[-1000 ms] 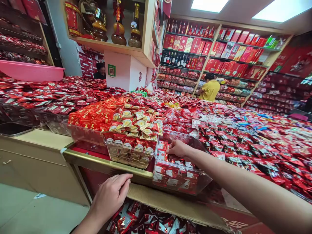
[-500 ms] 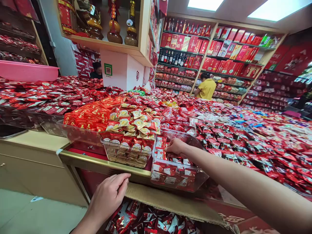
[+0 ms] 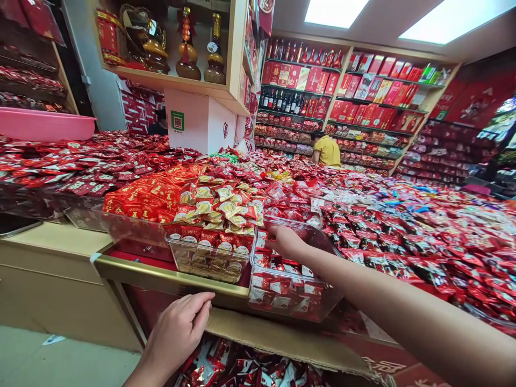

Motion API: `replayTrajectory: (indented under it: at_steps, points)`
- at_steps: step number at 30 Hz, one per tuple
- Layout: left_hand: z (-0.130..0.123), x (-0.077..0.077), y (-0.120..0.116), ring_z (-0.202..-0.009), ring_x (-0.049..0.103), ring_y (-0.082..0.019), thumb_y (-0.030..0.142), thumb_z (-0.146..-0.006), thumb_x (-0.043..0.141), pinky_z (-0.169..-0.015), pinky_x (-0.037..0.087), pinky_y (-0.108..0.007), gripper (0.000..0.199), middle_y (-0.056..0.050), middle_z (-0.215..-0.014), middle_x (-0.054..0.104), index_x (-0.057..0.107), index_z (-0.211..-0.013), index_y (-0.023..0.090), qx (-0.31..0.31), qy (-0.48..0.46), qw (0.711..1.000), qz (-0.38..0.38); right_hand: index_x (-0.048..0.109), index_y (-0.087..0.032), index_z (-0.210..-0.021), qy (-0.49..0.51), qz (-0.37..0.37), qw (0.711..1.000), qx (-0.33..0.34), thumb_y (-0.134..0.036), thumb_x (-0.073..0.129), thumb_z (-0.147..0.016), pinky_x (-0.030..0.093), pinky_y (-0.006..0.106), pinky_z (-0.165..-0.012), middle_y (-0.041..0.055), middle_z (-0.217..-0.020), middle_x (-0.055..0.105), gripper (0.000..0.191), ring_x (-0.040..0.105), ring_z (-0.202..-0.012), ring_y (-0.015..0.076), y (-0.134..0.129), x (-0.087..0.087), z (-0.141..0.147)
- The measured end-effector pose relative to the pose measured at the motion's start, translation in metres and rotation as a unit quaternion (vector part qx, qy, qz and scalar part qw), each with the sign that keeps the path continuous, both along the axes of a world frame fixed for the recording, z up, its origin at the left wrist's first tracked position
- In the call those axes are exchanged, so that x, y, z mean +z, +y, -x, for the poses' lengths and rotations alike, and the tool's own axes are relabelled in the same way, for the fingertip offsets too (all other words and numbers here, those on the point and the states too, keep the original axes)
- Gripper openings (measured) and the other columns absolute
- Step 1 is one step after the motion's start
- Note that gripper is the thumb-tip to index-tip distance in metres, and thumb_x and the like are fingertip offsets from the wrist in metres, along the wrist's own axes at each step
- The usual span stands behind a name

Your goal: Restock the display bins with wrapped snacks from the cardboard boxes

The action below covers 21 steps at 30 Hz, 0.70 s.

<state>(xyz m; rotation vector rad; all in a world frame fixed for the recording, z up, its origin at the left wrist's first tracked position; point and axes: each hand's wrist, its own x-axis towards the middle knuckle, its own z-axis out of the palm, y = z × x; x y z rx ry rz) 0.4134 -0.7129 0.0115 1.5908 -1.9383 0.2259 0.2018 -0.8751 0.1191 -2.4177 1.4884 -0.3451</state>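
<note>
My right hand (image 3: pixel 287 243) reaches into a clear plastic bin (image 3: pixel 296 279) with rows of small red-and-white snack packets (image 3: pixel 278 301). Its fingertips point down at the packets by the bin's back left side; blur and the hand itself hide the grip. My left hand (image 3: pixel 177 328) hovers at the counter's gold front edge, left of a cardboard flap (image 3: pixel 258 329). Its fingers are bent and held together, the thumb close beneath, and the palm is hidden. Below the flap, an open carton holds loose red, white and dark packets (image 3: pixel 245 368).
Left of that bin stand a bin of durian-labelled packets (image 3: pixel 209 258) and one of orange-red packets (image 3: pixel 149 196). Heaped red sweets (image 3: pixel 387 231) spread to the right. A pink tub (image 3: pixel 44 123) sits far left. Behind the display is a person in yellow (image 3: pixel 327 150).
My right hand has shifted slightly back and left within the bin. The left hand stays nearly in place, a little lower. The person in yellow appears farther left and lower.
</note>
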Motion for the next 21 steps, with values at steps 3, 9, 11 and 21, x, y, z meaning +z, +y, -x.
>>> replayTrajectory:
  at_steps: [3, 9, 11, 21]
  points:
    - [0.000, -0.001, 0.000, -0.079, 0.062, -0.015, 0.027, -0.080, 0.040, -0.071, 0.047, -0.022, 0.022, 0.000, -0.086, 0.068, 0.058, -0.093, 0.022, 0.001, 0.004, 1.000, -0.002, 0.059, -0.013, -0.092, 0.062, 0.049, 0.995, 0.064, -0.020, 0.059, -0.066, 0.035, 0.029, -0.082, 0.0125, -0.102, 0.057, 0.027, 0.050, -0.097, 0.0240, -0.008, 0.004, -0.004]
    - [0.000, -0.001, 0.001, -0.078, 0.062, -0.015, 0.025, -0.080, 0.040, -0.071, 0.047, -0.023, 0.021, -0.001, -0.086, 0.067, 0.057, -0.092, 0.021, -0.003, 0.005, 1.000, 0.001, 0.062, -0.011, -0.086, 0.152, 0.065, 0.981, 0.103, -0.022, 0.059, -0.065, 0.039, 0.029, -0.068, 0.0141, -0.088, 0.063, 0.024, 0.056, -0.083, 0.0255, -0.018, -0.001, -0.015]
    - [0.001, -0.001, 0.001, -0.078, 0.061, -0.015, 0.025, -0.080, 0.039, -0.071, 0.047, -0.023, 0.022, -0.001, -0.086, 0.067, 0.057, -0.092, 0.021, 0.000, 0.003, 1.000, -0.003, 0.063, -0.012, -0.084, 0.162, 0.061, 0.980, 0.102, -0.023, 0.061, -0.063, 0.040, 0.027, -0.063, 0.0127, -0.084, 0.064, 0.023, 0.058, -0.078, 0.0243, -0.020, 0.000, -0.018]
    - [-0.007, -0.009, -0.002, -0.078, 0.061, -0.015, 0.028, -0.080, 0.042, -0.071, 0.047, -0.023, 0.020, 0.000, -0.086, 0.067, 0.056, -0.093, 0.022, -0.015, 0.008, 1.000, 0.001, 0.060, -0.017, -0.087, -0.104, -0.059, 0.980, 0.158, -0.040, 0.046, -0.078, 0.041, 0.019, -0.054, 0.0022, -0.075, 0.063, 0.029, 0.055, -0.063, 0.0104, 0.077, 0.063, 0.042]
